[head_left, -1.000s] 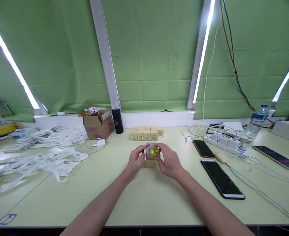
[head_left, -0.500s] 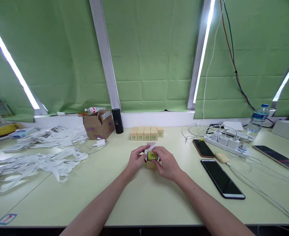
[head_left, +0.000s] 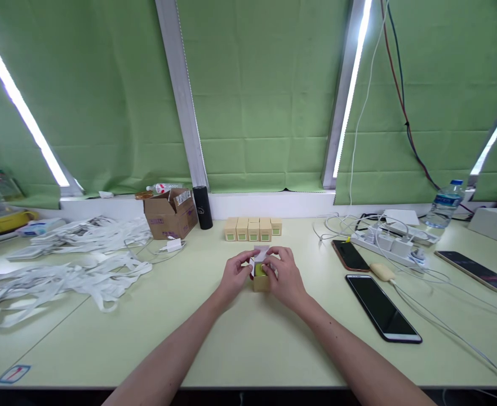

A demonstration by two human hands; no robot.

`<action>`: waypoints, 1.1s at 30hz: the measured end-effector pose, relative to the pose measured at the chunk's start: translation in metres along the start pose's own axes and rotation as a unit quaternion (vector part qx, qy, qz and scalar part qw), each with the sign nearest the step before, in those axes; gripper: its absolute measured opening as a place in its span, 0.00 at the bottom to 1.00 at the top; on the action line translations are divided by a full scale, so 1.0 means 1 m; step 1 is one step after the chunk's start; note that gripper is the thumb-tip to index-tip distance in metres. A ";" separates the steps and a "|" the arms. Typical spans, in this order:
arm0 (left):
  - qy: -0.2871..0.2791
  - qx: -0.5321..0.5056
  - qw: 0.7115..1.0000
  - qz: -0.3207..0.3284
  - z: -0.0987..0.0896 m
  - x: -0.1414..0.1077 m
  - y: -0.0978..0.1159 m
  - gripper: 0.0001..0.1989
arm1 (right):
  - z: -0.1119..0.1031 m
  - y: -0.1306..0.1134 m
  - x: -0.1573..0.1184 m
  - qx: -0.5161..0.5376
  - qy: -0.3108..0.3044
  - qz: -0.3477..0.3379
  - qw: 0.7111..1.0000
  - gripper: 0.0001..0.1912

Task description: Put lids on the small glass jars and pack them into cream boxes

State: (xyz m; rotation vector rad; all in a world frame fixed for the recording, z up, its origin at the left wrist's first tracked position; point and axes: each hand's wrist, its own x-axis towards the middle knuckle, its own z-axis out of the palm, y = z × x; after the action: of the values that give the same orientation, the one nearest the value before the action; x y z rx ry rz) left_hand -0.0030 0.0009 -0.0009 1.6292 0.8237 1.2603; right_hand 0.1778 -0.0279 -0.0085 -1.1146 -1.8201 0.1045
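Note:
A small tan cardboard box [head_left: 261,285] stands on the table in front of me, its pale flap [head_left: 262,251] raised at the back. Inside its opening sits a small, rounded olive-green item [head_left: 259,269], mostly below the rim; its exact kind does not show. My left hand [head_left: 235,275] closes on the box's left side and flap. From the right, my right hand [head_left: 285,277] reaches over the opening, its thumb and fingertips against the green item. Parts of the box sides are hidden behind my fingers.
Several closed small boxes [head_left: 253,230] stand in rows behind my hands. White straps [head_left: 62,276] lie heaped at left, near an open brown carton [head_left: 168,217] and a black cylinder [head_left: 202,208]. Phones [head_left: 381,307], cables and a power strip [head_left: 386,245] occupy the right.
The green item has gone down from above the box into its opening. My right hand's fingers have shifted over it, while my left hand stays at the box's left side.

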 end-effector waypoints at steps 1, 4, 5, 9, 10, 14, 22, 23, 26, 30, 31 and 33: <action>0.000 -0.003 1.000 0.000 0.000 0.000 -0.001 0.22 | 0.000 0.000 0.000 0.003 0.000 0.014 1.000 0.08; -0.002 -0.010 1.000 0.000 0.000 0.000 -0.002 0.21 | 0.001 0.000 0.000 0.013 -0.004 0.039 0.999 0.09; -0.003 -0.012 1.000 0.001 0.000 -0.001 -0.002 0.21 | 0.001 0.001 0.000 0.016 -0.005 0.043 0.999 0.09; -0.002 -0.012 1.000 0.002 -0.001 0.000 -0.003 0.21 | 0.003 0.002 0.000 0.024 -0.014 0.050 0.998 0.12; -0.002 -0.012 1.000 0.002 -0.002 0.000 -0.003 0.21 | 0.003 0.003 0.000 0.026 -0.020 0.051 0.998 0.12; 0.000 -0.018 1.000 0.001 -0.003 0.002 -0.006 0.21 | 0.002 0.005 -0.001 0.053 -0.033 0.065 0.996 0.15; -0.003 -0.020 1.000 -0.004 -0.004 0.001 -0.004 0.24 | 0.001 0.027 0.005 0.239 0.052 0.194 0.950 0.14; -0.004 -0.021 1.000 -0.004 -0.004 0.001 -0.004 0.24 | 0.003 0.030 0.005 0.258 0.054 0.218 0.940 0.13; -0.006 -0.025 1.000 -0.007 -0.004 0.001 -0.003 0.25 | 0.008 0.037 0.006 0.298 0.050 0.266 0.915 0.14; 0.005 -0.025 1.000 -0.013 -0.003 0.003 -0.006 0.24 | 0.013 0.038 0.006 0.329 0.039 0.278 0.902 0.17; 0.007 -0.021 1.000 -0.013 -0.002 0.004 -0.007 0.24 | 0.013 0.037 0.006 0.334 0.035 0.277 0.900 0.18; 0.011 -0.007 1.000 -0.012 -0.001 0.004 -0.007 0.23 | 0.014 0.034 0.006 0.344 0.027 0.274 0.898 0.19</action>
State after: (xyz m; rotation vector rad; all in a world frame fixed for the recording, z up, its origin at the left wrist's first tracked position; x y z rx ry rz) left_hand -0.0027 0.0074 -0.0062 1.5929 0.8441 1.2663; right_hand 0.1885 0.0014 -0.0296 -1.0457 -1.1996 0.9638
